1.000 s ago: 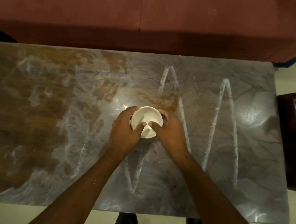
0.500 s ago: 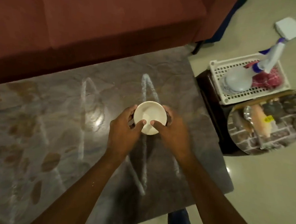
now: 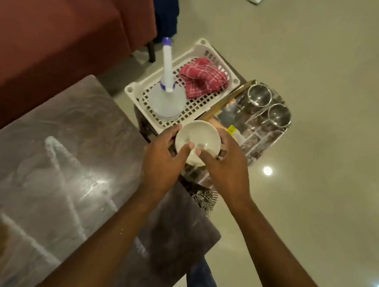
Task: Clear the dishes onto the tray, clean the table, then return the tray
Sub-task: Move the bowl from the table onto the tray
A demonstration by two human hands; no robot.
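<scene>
Both hands carry a small white bowl point(image 3: 197, 137) in the air past the table's right end. My left hand point(image 3: 164, 158) grips its left side, thumb on the rim. My right hand point(image 3: 224, 163) grips its right side the same way. The bowl hovers over the near end of a patterned serving tray point(image 3: 261, 135) that sits on a low dark stand. Two steel cups point(image 3: 259, 95) point(image 3: 279, 115) stand at the tray's far end. The marble table point(image 3: 55, 156) lies at the lower left with white streaks and a brown stain.
A white perforated basket point(image 3: 200, 106) beside the tray holds a spray bottle point(image 3: 167, 83) and a red checked cloth point(image 3: 203, 78). A red sofa point(image 3: 58, 22) stands behind the table. Glossy beige floor point(image 3: 315, 197) spreads to the right.
Both hands lifted the bowl off the middle of the table and carried it right, past the table's end to above the tray. My view swung right with it.
</scene>
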